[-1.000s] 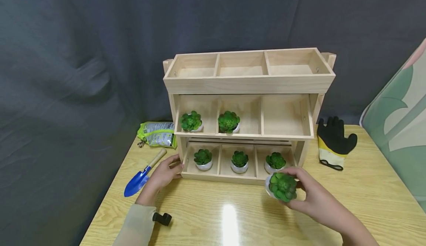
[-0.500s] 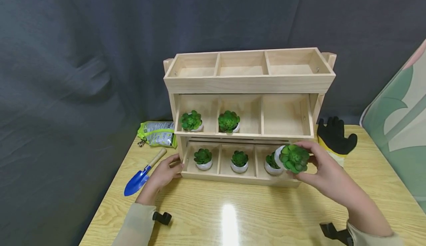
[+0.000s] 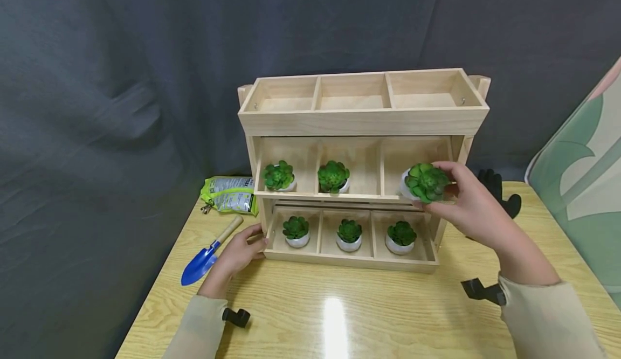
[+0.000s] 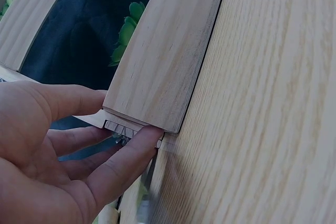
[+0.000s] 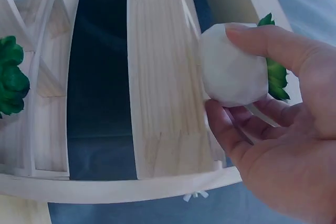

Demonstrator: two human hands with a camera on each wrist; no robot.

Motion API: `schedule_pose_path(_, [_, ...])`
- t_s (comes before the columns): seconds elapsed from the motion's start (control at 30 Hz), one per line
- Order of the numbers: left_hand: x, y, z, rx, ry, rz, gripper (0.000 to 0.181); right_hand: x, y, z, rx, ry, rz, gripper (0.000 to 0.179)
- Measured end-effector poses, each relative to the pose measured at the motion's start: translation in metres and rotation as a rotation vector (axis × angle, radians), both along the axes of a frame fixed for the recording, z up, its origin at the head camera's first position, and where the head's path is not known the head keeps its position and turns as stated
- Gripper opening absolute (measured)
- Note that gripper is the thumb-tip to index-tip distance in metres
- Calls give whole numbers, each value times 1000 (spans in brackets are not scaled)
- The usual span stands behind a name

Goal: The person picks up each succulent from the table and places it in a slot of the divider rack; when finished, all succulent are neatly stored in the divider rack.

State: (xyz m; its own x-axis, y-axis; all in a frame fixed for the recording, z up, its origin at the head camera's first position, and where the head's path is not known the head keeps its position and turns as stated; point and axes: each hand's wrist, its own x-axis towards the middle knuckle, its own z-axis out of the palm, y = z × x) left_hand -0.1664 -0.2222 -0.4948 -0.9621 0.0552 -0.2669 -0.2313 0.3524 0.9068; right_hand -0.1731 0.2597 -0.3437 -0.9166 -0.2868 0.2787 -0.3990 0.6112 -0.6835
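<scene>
A light wooden three-tier planter shelf (image 3: pixel 364 123) stands on the table, each tier split into three compartments. My left hand (image 3: pixel 244 249) grips the left end of its bottom tray; the left wrist view has thumb and fingers around that corner. My right hand (image 3: pixel 473 208) holds a potted succulent (image 3: pixel 427 183) at the right compartment of the middle tier, its white pot (image 5: pixel 233 66) pinched between thumb and fingers and tilted. Two succulents (image 3: pixel 278 175) sit in the middle tier's left and centre compartments. The bottom tier bears three more succulents (image 3: pixel 349 231), one per compartment.
A blue trowel (image 3: pixel 200 266) with a wooden handle lies left of the shelf, in front of a green-and-grey bag (image 3: pixel 229 194). Behind my right hand, a black glove (image 3: pixel 511 205) is partly hidden. A dark curtain (image 3: pixel 339 19) hangs at the back.
My right hand has lifted the potted succulent from in front of the bottom tier up to the middle tier's right compartment. The left hand stays at the shelf's lower left corner.
</scene>
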Motion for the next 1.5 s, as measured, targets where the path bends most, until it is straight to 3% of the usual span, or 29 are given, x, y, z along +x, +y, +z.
schedule_pose_path(0.27, [0,0,-1,-10,-3,2,58,-33,-11,10,24,-132,11,78])
schedule_pose_path(0.63, [0,-2,-1,-14,8,-16,58,-63,-26,20,123,-146,4,85])
schedule_pose_path(1.17, [1,-4,-1,-16,4,-15,59,-59,-35,23,266,-185,-21,90])
schedule_pose_path(1.5, [1,-6,0,-19,-5,-13,59,-48,-23,22,214,-221,32,68])
